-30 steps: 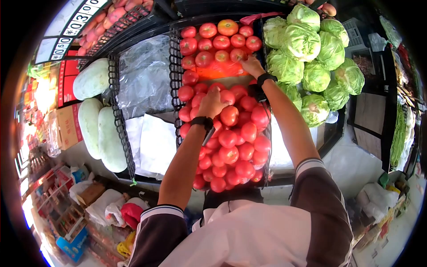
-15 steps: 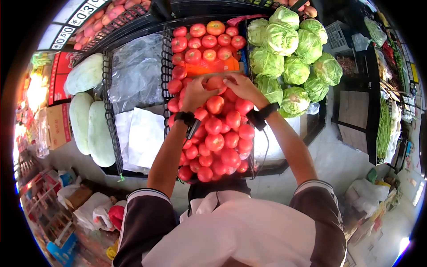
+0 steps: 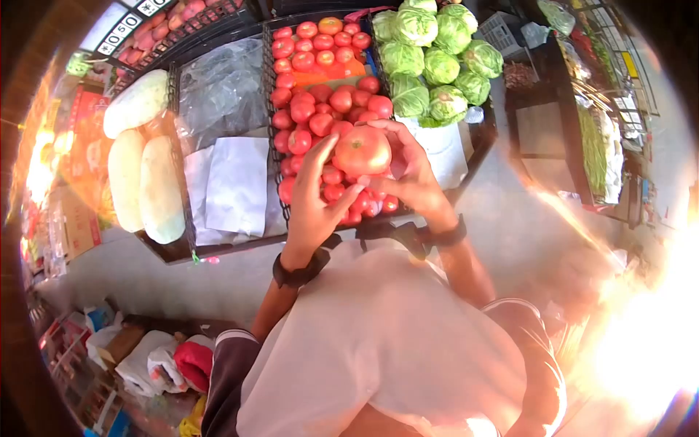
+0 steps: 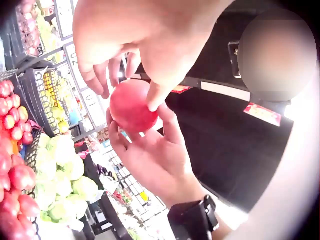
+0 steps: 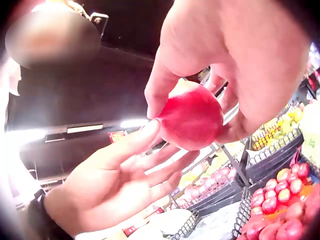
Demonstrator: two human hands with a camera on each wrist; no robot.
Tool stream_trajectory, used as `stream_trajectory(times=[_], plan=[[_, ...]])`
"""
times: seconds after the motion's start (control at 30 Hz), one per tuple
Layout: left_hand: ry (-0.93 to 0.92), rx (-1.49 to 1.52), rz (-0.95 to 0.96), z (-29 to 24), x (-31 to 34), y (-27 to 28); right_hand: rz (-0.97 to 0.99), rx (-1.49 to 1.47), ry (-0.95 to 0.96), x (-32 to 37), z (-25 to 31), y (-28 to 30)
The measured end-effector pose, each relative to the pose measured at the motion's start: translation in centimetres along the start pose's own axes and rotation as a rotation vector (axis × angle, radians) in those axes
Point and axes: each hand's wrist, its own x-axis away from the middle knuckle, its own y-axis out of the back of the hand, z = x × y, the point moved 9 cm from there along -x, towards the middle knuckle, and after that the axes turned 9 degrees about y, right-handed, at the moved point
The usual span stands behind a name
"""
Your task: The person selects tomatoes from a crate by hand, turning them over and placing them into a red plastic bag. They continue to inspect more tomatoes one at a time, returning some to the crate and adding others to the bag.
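Note:
A large, round red tomato [image 3: 362, 151] is held up between both hands, over the near end of the tomato pile and close to the person's front. My left hand [image 3: 320, 191] is at its left side, the thumb tip on the skin in the left wrist view and the fingers reaching along the far side. From the right, my right hand [image 3: 413, 173] grips the same tomato [image 5: 192, 116], thumb and fingers curved about it. Below and beyond lie many loose tomatoes [image 3: 320, 122] in a black-sided bin; the hands hide part of the near ones.
Cabbages [image 3: 440, 67] are heaped right of the tomatoes. To the left, a compartment holds clear plastic bags [image 3: 222, 84] and white paper [image 3: 237, 186]. Long pale-green gourds [image 3: 162, 189] lie farther left. A black plastic lattice [image 3: 275, 146] edges the tomato bin.
Both hands have come back from the pile toward the body, bringing one tomato up between them. Earlier the right hand reached to the bin's far part and the left hand rested on the pile.

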Motion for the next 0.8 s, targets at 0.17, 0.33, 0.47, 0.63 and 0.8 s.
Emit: stream_trajectory(times=[0.17, 0.33, 0.47, 0.63, 0.8], plan=[[0.276, 0.587, 0.267, 1.9, 5.2, 0.9, 0.042, 0.072, 0.109, 5.0, 1.1, -4.3], [0.313, 0.702, 0.261, 1.8, 7.7, 1.9, 0.085, 0.712, 0.376, 7.6, 4.2, -8.7], [0.1, 0.696, 0.107, 0.4, 8.6, 3.7, 0.013, 0.889, 0.434, 8.7, 5.1, -10.5], [-0.048, 0.487, -0.132, 0.9, 9.7, 6.1, -0.046, 0.783, 0.3, 9.4, 3.3, -10.2], [0.21, 0.638, -0.086, 4.2, 7.7, 4.1, 0.176, 1.094, 0.482, 7.7, 3.9, -10.8]])
